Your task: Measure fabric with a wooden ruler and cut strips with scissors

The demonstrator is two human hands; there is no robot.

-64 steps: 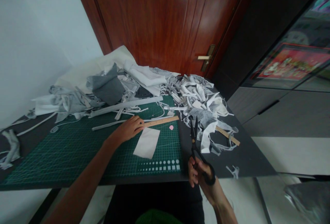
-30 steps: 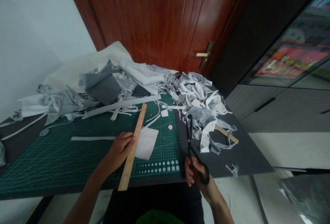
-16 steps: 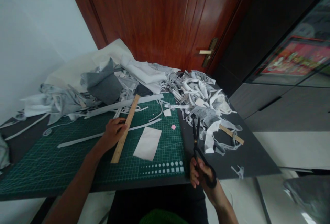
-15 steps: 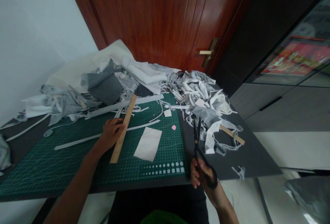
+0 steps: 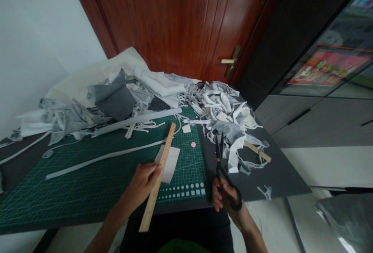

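Note:
In my left hand (image 5: 147,178) is a flat wooden ruler (image 5: 159,177), gripped near its middle. It slants over the green cutting mat (image 5: 101,194), and its lower end sticks out past the table's front edge. Part of a pale rectangular piece of fabric (image 5: 172,163) shows from under the ruler. Black scissors (image 5: 218,157) are in my right hand (image 5: 223,196), fingers wrapped about the handles, blades slightly apart and pointing away from me. A long narrow white strip (image 5: 99,160) lies across the mat, its right end by the ruler.
Scraps of grey and white fabric (image 5: 116,97) heap along the back, with another tangled pile (image 5: 224,105) at the right. A second wooden stick (image 5: 258,152) lies among those scraps. A small white square (image 5: 186,128) and a pink piece (image 5: 193,144) rest on the mat.
My left hand has carried the ruler right and towards me, from over the white strip to over the pale fabric piece. The right hand with the scissors has hardly moved.

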